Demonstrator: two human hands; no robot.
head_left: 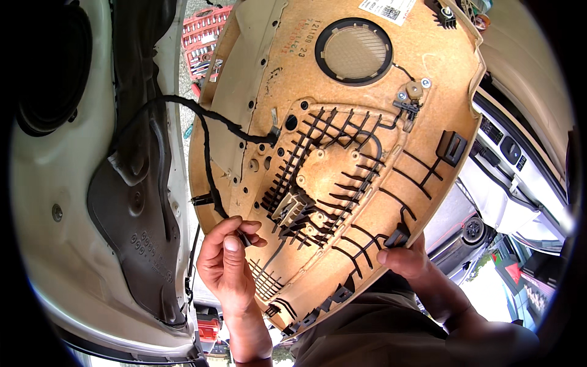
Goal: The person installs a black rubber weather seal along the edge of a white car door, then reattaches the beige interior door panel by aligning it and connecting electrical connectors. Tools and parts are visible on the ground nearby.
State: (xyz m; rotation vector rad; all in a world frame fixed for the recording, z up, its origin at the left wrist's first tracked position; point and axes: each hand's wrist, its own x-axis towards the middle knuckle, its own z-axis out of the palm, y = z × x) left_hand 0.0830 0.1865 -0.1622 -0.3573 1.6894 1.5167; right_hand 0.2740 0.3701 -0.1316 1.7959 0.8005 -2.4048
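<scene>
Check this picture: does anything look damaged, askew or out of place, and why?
Yes: the panel stands off the door, tilted, its back exposed and its edge in the right hand. A black cable spans the gap, with one branch in the left hand. No clear break or spill shows.

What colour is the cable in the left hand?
Black; the cable shows best in the head view.
</scene>
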